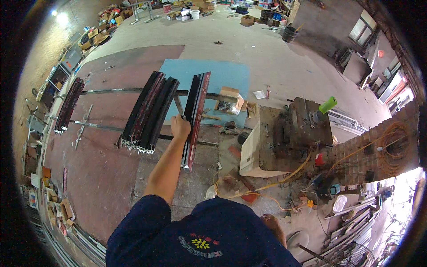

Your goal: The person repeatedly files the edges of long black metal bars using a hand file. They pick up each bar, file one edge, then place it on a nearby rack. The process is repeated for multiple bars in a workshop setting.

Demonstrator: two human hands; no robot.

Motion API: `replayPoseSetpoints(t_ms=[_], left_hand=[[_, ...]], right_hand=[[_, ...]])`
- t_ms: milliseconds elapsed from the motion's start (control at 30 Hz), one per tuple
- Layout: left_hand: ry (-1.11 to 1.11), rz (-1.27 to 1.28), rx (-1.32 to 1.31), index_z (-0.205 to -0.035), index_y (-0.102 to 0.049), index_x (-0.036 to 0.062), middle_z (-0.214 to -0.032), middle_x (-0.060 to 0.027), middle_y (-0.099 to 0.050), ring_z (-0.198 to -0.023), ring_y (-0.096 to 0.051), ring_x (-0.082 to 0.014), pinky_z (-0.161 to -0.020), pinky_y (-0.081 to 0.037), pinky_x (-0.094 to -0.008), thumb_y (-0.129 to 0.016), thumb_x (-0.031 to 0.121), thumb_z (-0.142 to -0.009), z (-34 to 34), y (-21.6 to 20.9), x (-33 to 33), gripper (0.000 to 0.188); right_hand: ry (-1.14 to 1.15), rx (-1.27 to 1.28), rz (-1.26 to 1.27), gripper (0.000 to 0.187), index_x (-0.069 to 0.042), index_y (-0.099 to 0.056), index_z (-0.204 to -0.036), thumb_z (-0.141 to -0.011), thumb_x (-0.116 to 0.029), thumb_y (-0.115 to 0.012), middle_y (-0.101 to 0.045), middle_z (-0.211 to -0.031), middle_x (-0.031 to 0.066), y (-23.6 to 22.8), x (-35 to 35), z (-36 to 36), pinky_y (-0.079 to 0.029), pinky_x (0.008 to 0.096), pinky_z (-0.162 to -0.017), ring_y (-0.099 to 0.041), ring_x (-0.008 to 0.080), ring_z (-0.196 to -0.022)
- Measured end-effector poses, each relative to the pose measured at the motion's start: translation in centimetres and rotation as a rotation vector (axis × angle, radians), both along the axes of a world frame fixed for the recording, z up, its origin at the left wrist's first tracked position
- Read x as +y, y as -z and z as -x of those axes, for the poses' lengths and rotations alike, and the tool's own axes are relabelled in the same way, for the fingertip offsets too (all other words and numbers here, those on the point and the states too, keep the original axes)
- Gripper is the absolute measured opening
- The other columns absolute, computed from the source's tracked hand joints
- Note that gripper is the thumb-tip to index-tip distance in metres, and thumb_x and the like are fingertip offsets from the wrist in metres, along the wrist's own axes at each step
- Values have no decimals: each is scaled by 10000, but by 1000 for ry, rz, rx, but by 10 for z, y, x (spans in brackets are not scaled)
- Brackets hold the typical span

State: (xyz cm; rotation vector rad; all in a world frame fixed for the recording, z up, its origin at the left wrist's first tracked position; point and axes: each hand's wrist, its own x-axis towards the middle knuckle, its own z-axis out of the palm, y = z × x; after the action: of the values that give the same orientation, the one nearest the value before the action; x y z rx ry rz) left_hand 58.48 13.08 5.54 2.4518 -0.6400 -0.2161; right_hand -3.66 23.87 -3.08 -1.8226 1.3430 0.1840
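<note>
My left arm reaches forward, and my left hand (180, 127) is closed on the edge of a long black metal profile (192, 104). This profile has a red face along its right side and lies across two rails. Just left of my hand, a bundle of black and dark red profiles (153, 109) rests on the same rails, cut ends toward me. My right arm is down beside my body; only a bit of my right hand (272, 224) shows past the dark blue shirt, with its fingers hidden.
Another profile stack (70, 104) lies at the rails' far left. A stained workbench (278, 142) with a bright green cylinder (328, 104) stands at right. Near the rails' right end is an open cardboard box (230, 100). A yellow hose (284, 180) crosses the floor.
</note>
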Motion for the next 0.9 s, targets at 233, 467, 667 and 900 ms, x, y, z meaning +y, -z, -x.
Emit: replayPoseSetpoints(t_ms=[233, 467, 667, 900], left_hand=[[-71, -55, 185, -1141, -533, -27, -1123, -247, -607, -1028, -594, -449, -858, -496, -531, -543, 144, -935, -45, 29, -47, 268], [-45, -57, 264, -1154, -510, -31, -1191, -253, -535, -1077, -559, -457, -887, -474, -545, -542, 170, -945, -63, 33, -39, 293], [7, -32, 283, -1204, -461, -37, -1263, -270, -472, -1097, -540, -478, -902, -463, -550, -549, 179, -946, -60, 56, -40, 348], [-4, 34, 273, -1304, -385, -43, -1057, -279, -633, -984, -617, -464, -831, -493, -567, -554, 183, -958, -46, 26, -38, 447]], right_hand=[[317, -9, 90, 423, -11, -647, -1148, -899, -352, -623, -668, -1102, 230, 11, 20, 5, -510, 408, -879, -647, 368, -1037], [469, 85, -199, 442, -48, -625, -1204, -884, -349, -679, -684, -1078, 186, -27, 55, -16, -522, 405, -846, -660, 295, -991], [485, -196, -217, 380, -47, -622, -1192, -897, -277, -689, -691, -1046, 154, 34, 52, 0, -534, 377, -779, -666, 246, -922], [371, 1, -157, 403, -4, -589, -1219, -916, -264, -647, -684, -1063, 150, 10, 18, -26, -535, 368, -761, -668, 237, -888]])
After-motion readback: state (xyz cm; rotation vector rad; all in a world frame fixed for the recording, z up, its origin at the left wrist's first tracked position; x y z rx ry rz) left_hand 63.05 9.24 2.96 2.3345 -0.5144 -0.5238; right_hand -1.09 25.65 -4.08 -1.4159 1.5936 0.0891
